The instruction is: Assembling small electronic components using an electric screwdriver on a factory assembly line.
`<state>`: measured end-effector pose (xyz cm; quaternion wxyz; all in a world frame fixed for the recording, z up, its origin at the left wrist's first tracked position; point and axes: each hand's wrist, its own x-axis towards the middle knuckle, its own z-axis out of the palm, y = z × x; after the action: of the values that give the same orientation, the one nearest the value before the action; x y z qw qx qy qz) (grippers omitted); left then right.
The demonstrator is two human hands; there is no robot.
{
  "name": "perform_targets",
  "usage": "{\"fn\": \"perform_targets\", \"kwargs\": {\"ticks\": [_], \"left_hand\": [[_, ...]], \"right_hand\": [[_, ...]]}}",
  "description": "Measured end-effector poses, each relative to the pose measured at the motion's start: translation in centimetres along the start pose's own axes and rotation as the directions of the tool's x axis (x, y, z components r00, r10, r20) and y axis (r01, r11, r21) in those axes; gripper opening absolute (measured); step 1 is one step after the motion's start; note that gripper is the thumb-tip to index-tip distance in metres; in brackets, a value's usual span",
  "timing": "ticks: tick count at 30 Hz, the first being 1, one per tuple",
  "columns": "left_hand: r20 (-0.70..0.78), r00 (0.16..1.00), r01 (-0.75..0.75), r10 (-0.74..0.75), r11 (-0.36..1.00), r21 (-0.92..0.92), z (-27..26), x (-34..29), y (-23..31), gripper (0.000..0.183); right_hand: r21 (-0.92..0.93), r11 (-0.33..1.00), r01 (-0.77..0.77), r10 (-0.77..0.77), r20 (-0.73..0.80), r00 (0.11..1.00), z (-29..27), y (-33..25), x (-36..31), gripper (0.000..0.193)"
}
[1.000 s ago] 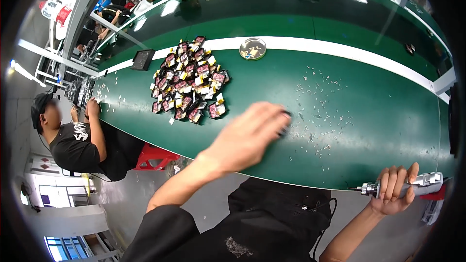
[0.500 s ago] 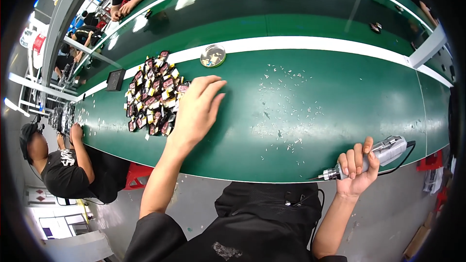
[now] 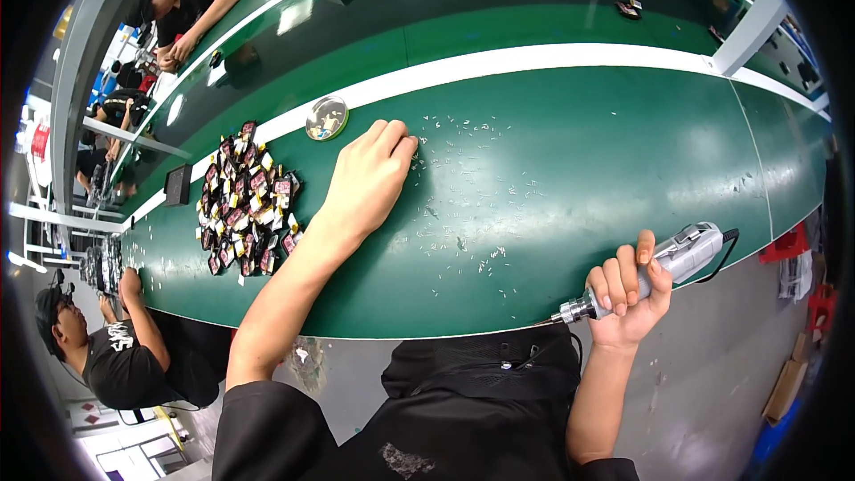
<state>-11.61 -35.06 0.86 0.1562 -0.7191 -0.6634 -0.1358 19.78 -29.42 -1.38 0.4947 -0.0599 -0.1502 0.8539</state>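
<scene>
Right hand (image 3: 631, 301) at 4 o'clock's got fingers wrapped round a grey power tool (image 3: 688, 255), left hand (image 3: 370, 178) is curled in, can't tell around what, black parts (image 3: 239, 216) piled at its 9 o'clock.

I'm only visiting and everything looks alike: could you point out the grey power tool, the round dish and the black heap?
Grey power tool (image 3: 688, 256): head view, on its casing.
Round dish (image 3: 327, 106): head view, on its bare upper part.
Black heap (image 3: 249, 203): head view, near its middle.
</scene>
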Motion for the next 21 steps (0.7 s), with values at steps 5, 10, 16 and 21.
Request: {"fn": "perform_targets", "kwargs": {"ticks": [5,10,16,21], "left_hand": [[-0.05,0.992,0.1,-0.117,0.96,-0.26,-0.4,0.3,-0.6,0.01],[0.017,0.957,0.257,-0.29,0.816,-0.518,-2.3,-1.1,5.3,0.005],[0.149,0.951,0.237,-0.27,0.333,-0.912,-2.9,-3.7,13.3,0.011],[0.43,0.856,0.322,-0.288,-0.353,-0.878,-3.1,-4.2,16.4,0.003]], "right_hand": [[0.016,1.0,-0.007,0.007,0.016,1.0,-0.1,0.0,-0.1,0.01],[-0.015,1.0,0.022,-0.023,-0.014,1.0,0.1,-0.3,-0.3,0.008],[0.007,0.989,0.147,-0.147,0.074,0.986,2.7,-0.5,-0.3,0.008],[-0.026,0.963,0.268,-0.264,0.102,0.959,5.4,-0.9,-0.9,0.01]]}}
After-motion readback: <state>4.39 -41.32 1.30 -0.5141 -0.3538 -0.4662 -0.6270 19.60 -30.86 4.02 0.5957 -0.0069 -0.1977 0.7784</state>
